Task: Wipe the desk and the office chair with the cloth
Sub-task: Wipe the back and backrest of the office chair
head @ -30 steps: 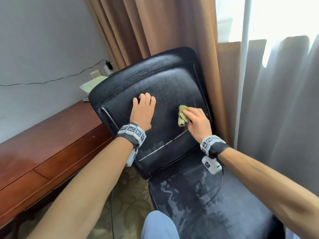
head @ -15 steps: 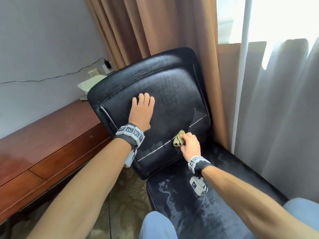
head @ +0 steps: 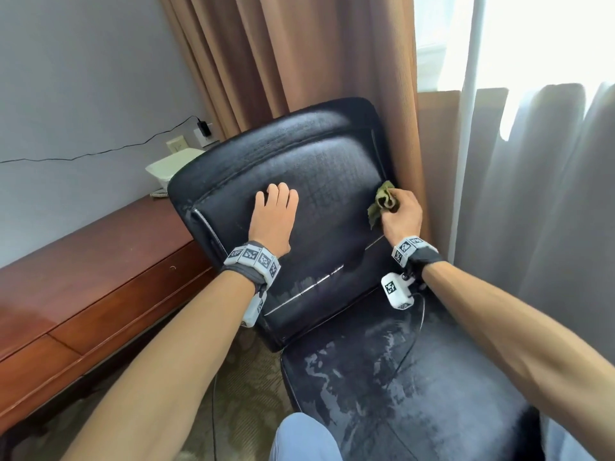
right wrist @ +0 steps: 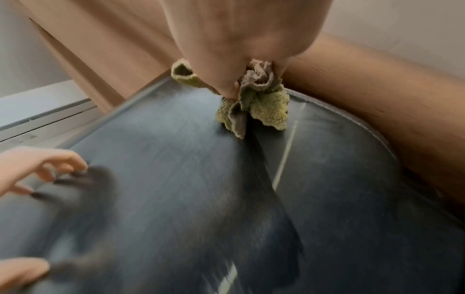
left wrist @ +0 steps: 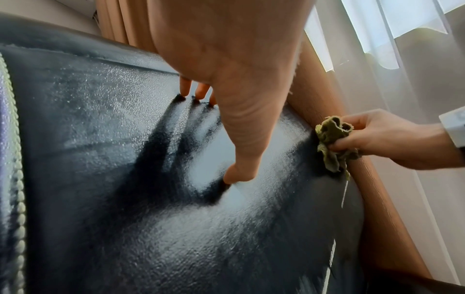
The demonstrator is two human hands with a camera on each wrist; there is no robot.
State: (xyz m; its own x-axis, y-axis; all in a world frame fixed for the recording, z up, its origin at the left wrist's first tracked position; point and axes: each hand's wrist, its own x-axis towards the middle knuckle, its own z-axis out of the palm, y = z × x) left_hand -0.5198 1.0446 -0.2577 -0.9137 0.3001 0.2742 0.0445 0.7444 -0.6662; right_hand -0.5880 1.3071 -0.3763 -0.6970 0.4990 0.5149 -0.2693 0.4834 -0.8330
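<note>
Desk [head: 100, 281] sits at my far left, the office chair [head: 299, 181] beside it. My left hand [head: 271, 221] presses the backrest, fingers straight and spread — my right hand [head: 401, 216] grips the bunched green cloth [head: 382, 202] against the backrest's right edge, by the brown curtain [head: 299, 54].

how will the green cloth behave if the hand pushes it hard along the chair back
Probably floppy: the green cloth bunches in folds in the right hand. Its nubby face may drag on the grained chair back, which the left hand braces, perhaps against tilting.
</note>
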